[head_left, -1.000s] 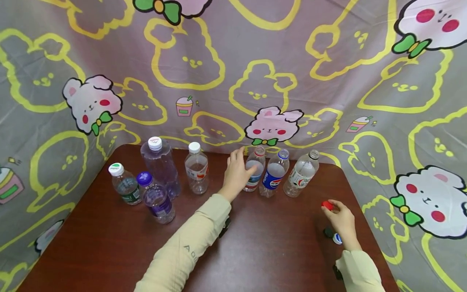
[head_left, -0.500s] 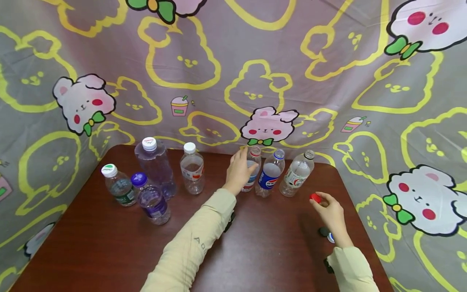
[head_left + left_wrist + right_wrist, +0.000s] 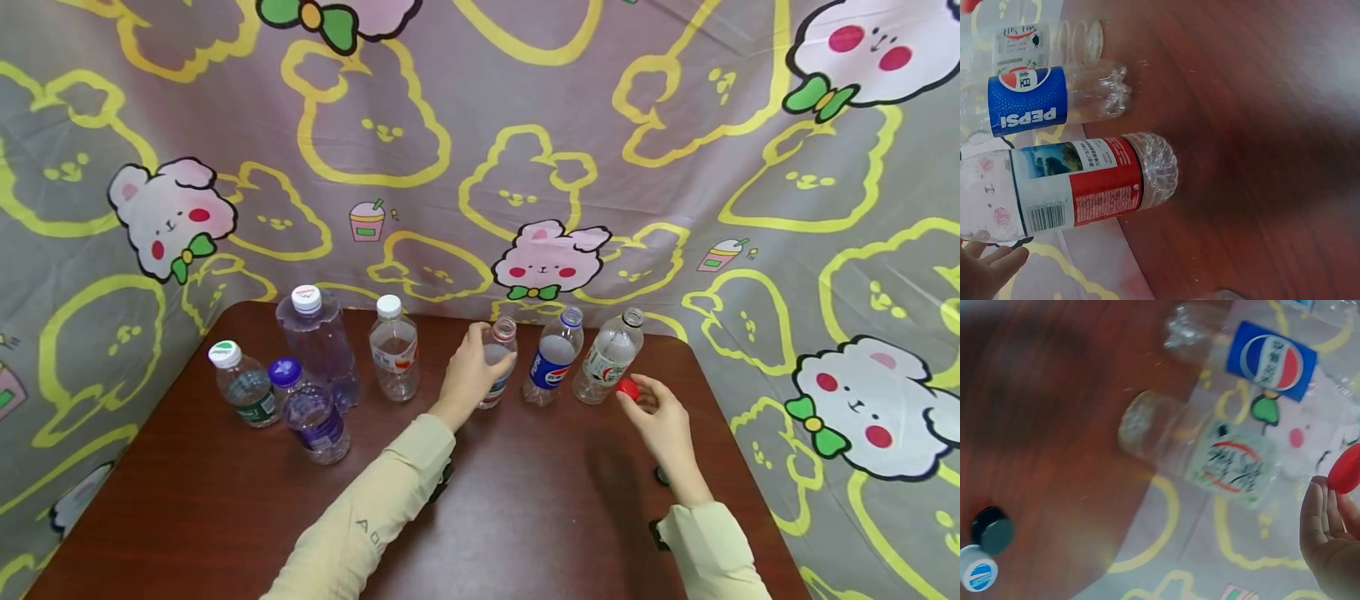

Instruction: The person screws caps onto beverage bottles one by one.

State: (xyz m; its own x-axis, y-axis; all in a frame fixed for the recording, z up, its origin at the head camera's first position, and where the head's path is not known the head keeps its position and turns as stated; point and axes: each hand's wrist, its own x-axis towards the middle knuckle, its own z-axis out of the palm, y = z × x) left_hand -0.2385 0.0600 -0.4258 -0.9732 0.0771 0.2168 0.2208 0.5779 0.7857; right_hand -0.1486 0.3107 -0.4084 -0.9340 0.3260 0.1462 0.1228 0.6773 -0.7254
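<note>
My left hand (image 3: pixel 468 371) grips an uncapped clear bottle with a red and white label (image 3: pixel 497 362), (image 3: pixel 1079 187), pulled a little forward of the row. My right hand (image 3: pixel 654 408) pinches a red cap (image 3: pixel 627 388), (image 3: pixel 1344 469) just beside the base of a clear uncapped bottle with a white label (image 3: pixel 609 357), (image 3: pixel 1204 447). Between those two stands an uncapped Pepsi bottle (image 3: pixel 551 357), (image 3: pixel 1041 100), (image 3: pixel 1254 353).
Several capped bottles stand at the left of the brown table (image 3: pixel 525 500): a white-capped one (image 3: pixel 393 348), a tall one (image 3: pixel 318 343), a purple-capped one (image 3: pixel 311 410), a green-and-white-capped one (image 3: pixel 242 385). A black cap (image 3: pixel 992 529) and a white-blue cap (image 3: pixel 977 576) lie near my right wrist. Patterned cloth surrounds the table.
My left hand closed round the red-labelled bottle and drew it toward me. My right hand carried the red cap up and left, away from the loose caps, toward the bottle row.
</note>
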